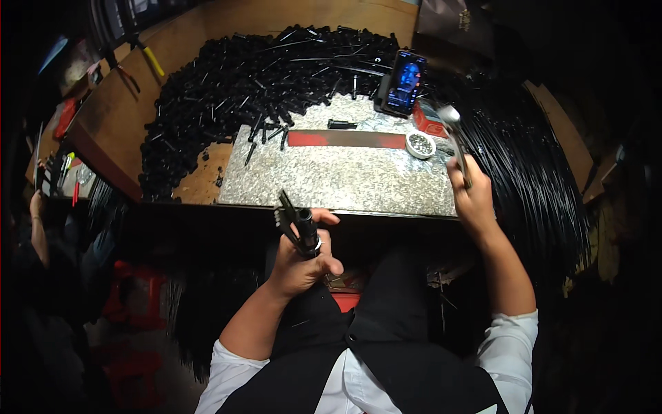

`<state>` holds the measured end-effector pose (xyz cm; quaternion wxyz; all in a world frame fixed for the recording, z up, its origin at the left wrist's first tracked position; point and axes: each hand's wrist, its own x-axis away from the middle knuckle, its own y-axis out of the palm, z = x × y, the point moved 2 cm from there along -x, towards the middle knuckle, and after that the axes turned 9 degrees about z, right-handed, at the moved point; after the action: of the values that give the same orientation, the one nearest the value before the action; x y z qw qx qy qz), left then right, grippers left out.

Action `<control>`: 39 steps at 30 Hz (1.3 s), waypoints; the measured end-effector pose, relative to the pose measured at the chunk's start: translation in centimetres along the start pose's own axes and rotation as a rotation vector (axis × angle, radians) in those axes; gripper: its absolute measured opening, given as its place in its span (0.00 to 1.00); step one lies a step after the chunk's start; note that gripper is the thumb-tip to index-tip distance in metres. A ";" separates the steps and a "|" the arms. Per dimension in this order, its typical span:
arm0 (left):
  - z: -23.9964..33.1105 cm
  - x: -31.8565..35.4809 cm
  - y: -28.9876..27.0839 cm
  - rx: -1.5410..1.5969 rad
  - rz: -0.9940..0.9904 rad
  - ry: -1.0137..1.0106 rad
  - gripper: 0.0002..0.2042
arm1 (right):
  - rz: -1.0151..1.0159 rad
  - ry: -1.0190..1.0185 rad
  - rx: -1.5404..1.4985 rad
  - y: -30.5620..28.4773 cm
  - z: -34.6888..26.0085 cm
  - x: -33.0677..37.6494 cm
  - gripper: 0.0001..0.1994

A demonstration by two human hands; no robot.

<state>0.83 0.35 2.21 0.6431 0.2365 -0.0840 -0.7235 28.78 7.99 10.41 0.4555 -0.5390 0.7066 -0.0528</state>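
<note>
My left hand [303, 265] is closed around a black umbrella frame [303, 224], folded short, just off the near edge of the worktop. Its round tube end and several slim ribs stick up past my fingers, while the thumb and forefinger reach out beside it. Over the worktop's right side, my right hand [472, 190] grips a hammer [452, 121] by its handle, the shiny rounded metal head pointing up and away. Between the hands lies the speckled metal worktop plate [331, 176]. Close to the hammer stands a white bowl [420, 145] of tiny metal pieces.
A big heap of black tubular parts [207, 96] fills the back and left. A flat red-brown bar [345, 139] crosses the plate. Behind it are a black cylinder [343, 124], a lit phone [403, 83] and a red box [429, 119]. Long black rods [531, 165] spread at right.
</note>
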 end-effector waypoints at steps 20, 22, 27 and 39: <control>0.3 1.1 0.1 0.001 -0.026 0.010 0.40 | -0.458 0.024 0.786 8.8 8.4 -9.9 0.11; 0.1 0.9 0.1 -0.004 -0.042 0.005 0.40 | -0.466 0.041 0.817 9.0 8.4 -10.1 0.11; 0.0 0.7 0.2 -0.027 -0.046 -0.015 0.39 | -0.496 0.064 0.837 9.2 8.7 -10.2 0.12; -0.3 0.5 0.2 -0.035 -0.061 -0.011 0.38 | -0.358 0.109 0.691 8.7 9.3 -9.8 0.14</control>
<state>1.12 -0.12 1.87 0.6244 0.2234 -0.0676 -0.7454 29.07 23.43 5.86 0.5557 -0.4648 0.5651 -0.3947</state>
